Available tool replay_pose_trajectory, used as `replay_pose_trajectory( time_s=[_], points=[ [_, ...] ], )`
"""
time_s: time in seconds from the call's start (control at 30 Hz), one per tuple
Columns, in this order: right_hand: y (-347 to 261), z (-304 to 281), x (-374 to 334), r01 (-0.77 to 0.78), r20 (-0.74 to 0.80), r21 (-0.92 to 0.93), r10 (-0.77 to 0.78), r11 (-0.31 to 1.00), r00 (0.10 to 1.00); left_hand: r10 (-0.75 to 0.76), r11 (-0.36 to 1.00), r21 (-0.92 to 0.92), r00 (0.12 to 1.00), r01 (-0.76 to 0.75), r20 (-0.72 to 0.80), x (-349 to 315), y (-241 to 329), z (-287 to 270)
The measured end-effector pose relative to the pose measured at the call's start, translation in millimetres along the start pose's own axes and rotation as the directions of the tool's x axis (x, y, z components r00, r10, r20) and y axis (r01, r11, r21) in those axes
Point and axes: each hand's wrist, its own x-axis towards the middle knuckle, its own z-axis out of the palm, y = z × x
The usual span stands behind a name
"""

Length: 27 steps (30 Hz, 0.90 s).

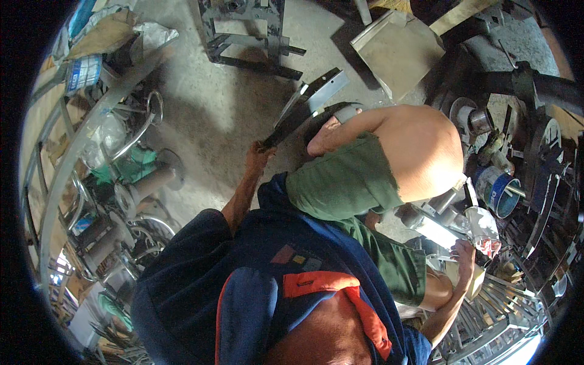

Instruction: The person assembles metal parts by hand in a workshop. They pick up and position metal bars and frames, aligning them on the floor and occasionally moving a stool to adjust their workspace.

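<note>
Head view looks down past a navy shirt (pixel 201 267) with a red collar (pixel 319 281) and green shorts (pixel 344 179) to a worn concrete floor (pixel 207 131), where the person's left hand (pixel 260 157) is closed around the near end of a dark metal bar (pixel 322 91). The bar slants up and away to the right from that fist, its far end catching the light, and a thin, paler strip runs beside it on the left. Just right of the bar is a foot (pixel 324 135), below a bent, bare knee (pixel 426 152). The right hand (pixel 464 255) is well apart from the left, low on the right side, near the lower edge of a pale can (pixel 483 225) with red at its bottom; whether its fingers grip the can, only touch it or hold something small, I cannot tell. Above and right of that can lies a blue bucket (pixel 499 193), tilted so that its mouth shows. Beyond the bar, at the top, stands a dark metal frame (pixel 275 30), with a flat, dusty dustpan (pixel 398 55) to its right. Along the left rim are curved metal tubes (pixel 135 141), a flanged cylinder (pixel 155 181) and a blue-and-white tin (pixel 84 73); at the lower right, many thin metal bars (pixel 508 304) lie close together
</note>
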Motion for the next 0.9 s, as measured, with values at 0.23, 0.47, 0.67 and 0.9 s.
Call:
replay_pose_trajectory(
  time_s=[0.23, 0.47, 0.67, 0.9],
  points=[
    [1.5, -0.8, -2.6, -0.069, -0.069, -0.007, 0.069, 0.998, 0.995, 0.113, 0.993, 0.029, 0.990, -0.110, -0.086, 11.3, 1.0, -4.7],
    [24.2, -6.8, -0.2, -0.062, -0.049, 0.052, 0.064, 0.997, 0.997, 0.338, 0.932, -0.131, 0.941, -0.338, -0.023, 21.1, 26.6, -25.9],
    [-1.6, -9.1, 8.5, -0.049, -0.049, -0.036, 0.047, 0.998, 0.998, 0.398, 0.913, -0.057, 0.914, -0.403, -0.081, -3.3, 110.3, -46.9],
    [9.1, -20.6, 14.9, 0.028, -0.019, -0.020, -0.029, 0.999, 0.999, 0.467, 0.875, 0.165, 0.884, -0.456, -0.033, 17.0, 237.9, -51.5]
  ],
)
